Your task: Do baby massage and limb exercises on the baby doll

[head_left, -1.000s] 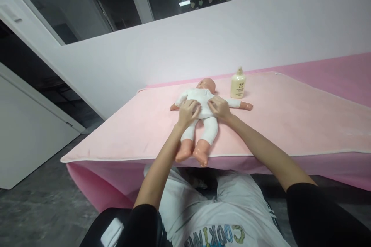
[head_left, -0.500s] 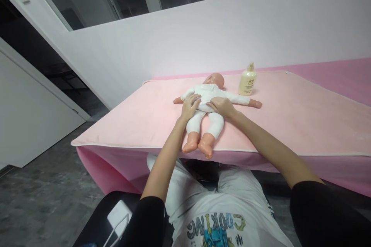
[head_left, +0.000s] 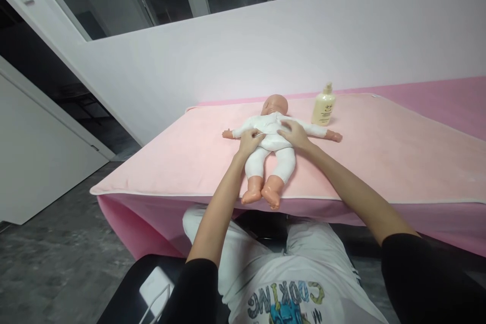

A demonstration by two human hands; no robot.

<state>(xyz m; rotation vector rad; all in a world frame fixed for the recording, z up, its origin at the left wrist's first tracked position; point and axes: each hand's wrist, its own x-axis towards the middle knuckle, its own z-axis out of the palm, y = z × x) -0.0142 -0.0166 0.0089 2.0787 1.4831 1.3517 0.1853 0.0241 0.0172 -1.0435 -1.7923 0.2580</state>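
A baby doll [head_left: 271,126] in a white cloth suit lies on the pink cover with its arms spread wide and its bare feet towards me. My left hand [head_left: 250,143] holds the doll's side at the waist, thumb and fingers curled in on the white cloth. On the other side, my right hand [head_left: 296,135] grips the torso, its fingers resting over the chest and belly. The undersides of both hands are hidden. Just beyond the doll's arm on the right stands a pale yellow pump bottle [head_left: 323,107], touched by neither hand.
A pink cover [head_left: 398,157] with a white edge drapes the table up to a white wall [head_left: 243,55]. My legs are under the front edge. A white device with a cable [head_left: 156,288] lies on a black seat at the lower left.
The doll's head and torso have shifted slightly left and straightened, the head turning. My left hand's fingers have curled in more; my right hand has moved a little up the torso.
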